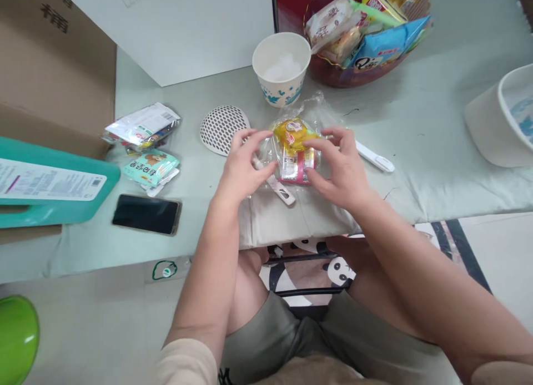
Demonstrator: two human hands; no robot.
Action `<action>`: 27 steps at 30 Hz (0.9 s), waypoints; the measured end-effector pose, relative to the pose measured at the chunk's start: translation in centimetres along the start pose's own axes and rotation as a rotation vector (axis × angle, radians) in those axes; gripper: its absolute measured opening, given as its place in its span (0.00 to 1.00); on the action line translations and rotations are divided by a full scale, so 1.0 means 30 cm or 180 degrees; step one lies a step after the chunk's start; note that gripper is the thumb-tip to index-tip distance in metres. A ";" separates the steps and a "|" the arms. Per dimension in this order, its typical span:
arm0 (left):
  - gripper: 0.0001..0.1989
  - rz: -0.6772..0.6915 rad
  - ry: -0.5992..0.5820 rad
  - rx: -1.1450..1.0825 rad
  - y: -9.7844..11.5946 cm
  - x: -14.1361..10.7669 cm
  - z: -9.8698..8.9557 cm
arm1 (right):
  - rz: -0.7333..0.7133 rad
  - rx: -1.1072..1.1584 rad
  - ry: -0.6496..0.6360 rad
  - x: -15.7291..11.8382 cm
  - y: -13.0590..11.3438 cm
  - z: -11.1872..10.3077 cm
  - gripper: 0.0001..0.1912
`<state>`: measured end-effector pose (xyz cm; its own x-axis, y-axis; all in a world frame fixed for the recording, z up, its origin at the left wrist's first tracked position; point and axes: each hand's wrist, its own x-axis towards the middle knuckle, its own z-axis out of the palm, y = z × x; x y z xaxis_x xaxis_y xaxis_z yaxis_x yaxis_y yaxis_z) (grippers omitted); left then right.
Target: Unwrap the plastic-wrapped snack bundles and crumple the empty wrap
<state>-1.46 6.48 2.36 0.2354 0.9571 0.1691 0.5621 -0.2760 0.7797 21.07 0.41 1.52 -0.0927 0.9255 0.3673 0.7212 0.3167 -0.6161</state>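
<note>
A clear plastic bag [320,109] lies before me on the cloth-covered table. On it or in it, I cannot tell which, are a yellow snack packet [291,134] and a pink-and-white packet [296,167]. My left hand [245,166] is at the left side of the bag, fingers curved and apart, above the handle of a white slotted strainer [225,128]. From the right, my right hand [343,166] reaches over the bag with spread fingers; its index fingertip is at the yellow packet's edge. Another white handle [375,156] sticks out beyond the right hand.
Behind the bag stands a paper cup [278,91] with white contents. A dark red basket [345,77] of snacks is at the back. To the left lie small packets [152,167], a phone [146,214] and a teal container [83,202]. A white tub [485,124] stands right.
</note>
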 end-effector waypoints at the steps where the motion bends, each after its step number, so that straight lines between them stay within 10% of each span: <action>1: 0.23 0.0045 -0.0113 0.0103 0.006 0.002 0.011 | -0.0014 -0.0031 -0.0081 0.004 0.001 0.008 0.24; 13: 0.10 -0.0653 0.0454 -0.0826 0.032 -0.010 0.013 | -0.0107 -0.0407 -0.1172 -0.037 0.028 -0.082 0.34; 21: 0.15 -0.0937 0.0850 -0.0551 0.031 -0.024 -0.022 | -0.0271 -0.0379 -0.1135 -0.060 0.022 -0.126 0.19; 27: 0.12 -0.0162 0.0697 0.0073 0.023 -0.017 -0.009 | -0.0102 -0.0217 -0.1113 -0.041 -0.019 -0.105 0.08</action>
<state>-1.40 5.84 2.96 0.0299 0.9655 0.2586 0.5872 -0.2264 0.7771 22.96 -1.56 3.61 -0.3368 0.9342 0.1178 0.7572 0.3431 -0.5559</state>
